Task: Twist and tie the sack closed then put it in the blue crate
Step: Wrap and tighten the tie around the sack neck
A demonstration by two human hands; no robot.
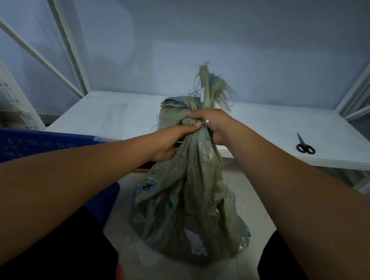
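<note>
Two bare hands met at the gathered neck of a grey-green woven sack [188, 205], which stood upright on the pale tiled floor [255, 211] between the person's dark-clad knees. The left hand [171, 143] came in from the lower left and gripped the bunched fabric just under the twist, its fingers [193, 127] wrapped around the neck with the thumb lying along the top. The right hand [213, 124] closed over the same neck from the other side, its fingers [194, 114] curled tight on the knot-like bundle of cloth. The two hands touched each other at the twist. Above them the mouth of the sack rose in a narrow, frayed tuft [207, 85] with loose threads hanging off its edge, and a wider fold of fabric bulged out to the left of the grip. Below the hands the sack widened into a full, wrinkled body with a pale label low on its front.

The blue crate [38, 144] sat at the left, just beside the sack and partly hidden behind the left forearm; only its upper rim and part of a wall showed. Behind the sack stretched a white tabletop [120, 116], set inside a white metal rack frame [72, 46]. A pair of black-handled scissors [304, 144] lay on the tabletop's right side, well apart from the sack.
</note>
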